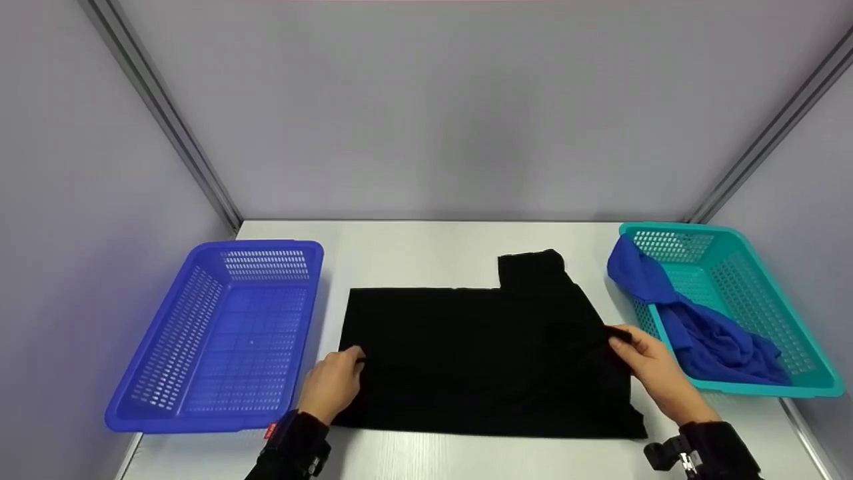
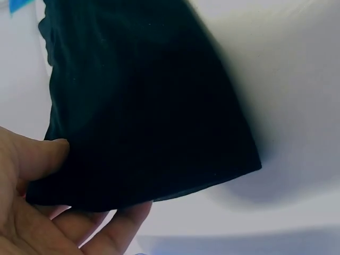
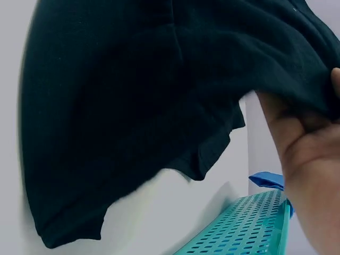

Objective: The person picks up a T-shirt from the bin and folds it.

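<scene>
A black T-shirt (image 1: 460, 360) lies sideways across the white table, its hem towards the left and a short sleeve (image 1: 531, 270) sticking out at the far side. My left hand (image 1: 334, 381) pinches the hem edge; in the left wrist view the thumb (image 2: 50, 156) lies on top of the cloth and the other fingers are beneath it. At the shirt's right end, my right hand (image 1: 656, 373) pinches the cloth near the neck between thumb and fingers. The right wrist view shows the shirt (image 3: 122, 106) draping down from that hand, which is partly cut off.
A blue plastic basket (image 1: 303, 250) with nothing in it stands at the left. On the right is a teal basket (image 1: 810, 340) with a blue cloth (image 1: 713, 333) bunched inside and draped over its left rim. Grey panels (image 1: 466, 120) enclose the white table (image 1: 413, 250).
</scene>
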{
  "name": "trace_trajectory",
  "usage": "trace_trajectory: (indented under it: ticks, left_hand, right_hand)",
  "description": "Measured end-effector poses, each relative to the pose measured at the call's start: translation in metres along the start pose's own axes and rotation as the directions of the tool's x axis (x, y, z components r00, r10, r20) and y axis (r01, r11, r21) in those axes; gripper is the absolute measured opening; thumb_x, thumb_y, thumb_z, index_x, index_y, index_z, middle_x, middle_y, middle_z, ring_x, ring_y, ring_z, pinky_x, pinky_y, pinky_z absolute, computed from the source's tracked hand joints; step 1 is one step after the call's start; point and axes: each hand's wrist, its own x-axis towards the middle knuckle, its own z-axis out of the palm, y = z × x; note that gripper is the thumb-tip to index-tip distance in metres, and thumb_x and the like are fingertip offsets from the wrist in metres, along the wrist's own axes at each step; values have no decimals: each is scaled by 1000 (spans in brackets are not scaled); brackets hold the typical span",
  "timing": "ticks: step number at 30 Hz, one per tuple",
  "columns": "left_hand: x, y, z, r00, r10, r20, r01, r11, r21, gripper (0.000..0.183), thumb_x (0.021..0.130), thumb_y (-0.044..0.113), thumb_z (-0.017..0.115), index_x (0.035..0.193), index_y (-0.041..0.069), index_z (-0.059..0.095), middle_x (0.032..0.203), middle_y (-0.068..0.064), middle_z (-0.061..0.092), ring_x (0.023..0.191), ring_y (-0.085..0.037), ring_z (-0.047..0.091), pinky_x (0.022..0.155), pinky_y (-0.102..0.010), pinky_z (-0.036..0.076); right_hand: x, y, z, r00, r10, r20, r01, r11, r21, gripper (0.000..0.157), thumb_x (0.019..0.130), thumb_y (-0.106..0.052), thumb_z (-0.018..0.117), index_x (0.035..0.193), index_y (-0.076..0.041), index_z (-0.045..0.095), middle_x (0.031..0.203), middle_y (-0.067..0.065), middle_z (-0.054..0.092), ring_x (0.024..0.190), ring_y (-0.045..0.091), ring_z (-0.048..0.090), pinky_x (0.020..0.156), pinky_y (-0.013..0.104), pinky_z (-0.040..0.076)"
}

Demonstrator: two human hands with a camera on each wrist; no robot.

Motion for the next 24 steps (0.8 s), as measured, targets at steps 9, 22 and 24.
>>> trace_trajectory:
  ticks: [9,22,24]
  left_hand:
    - [5,1,11,1000,-15,-21,16,997,80,9,90,-4,70,93,5,68,85,-14,72,72,-37,69,59,-52,56]
    - [8,-1,23,998,-54,-37,59,983,176,26,84,-9,70,110,-3,66,93,-23,71,77,-43,68,62,-57,57]
    - [9,1,24,997,-55,-49,64,977,201,31,83,-7,72,114,-3,65,100,-24,68,83,-45,66,63,-58,57]
  right_hand:
    - [15,9,7,994,109,-10,-109,992,-68,36,110,-23,53,130,7,55,111,10,69,98,23,67,84,36,56]
    - [40,21,23,992,9,-124,-67,879,-473,51,111,-23,49,155,1,40,151,30,48,138,46,47,111,57,40]
    - [38,25,25,987,-22,-160,-74,818,-571,50,109,-15,51,154,3,38,148,33,49,134,50,49,108,61,41]
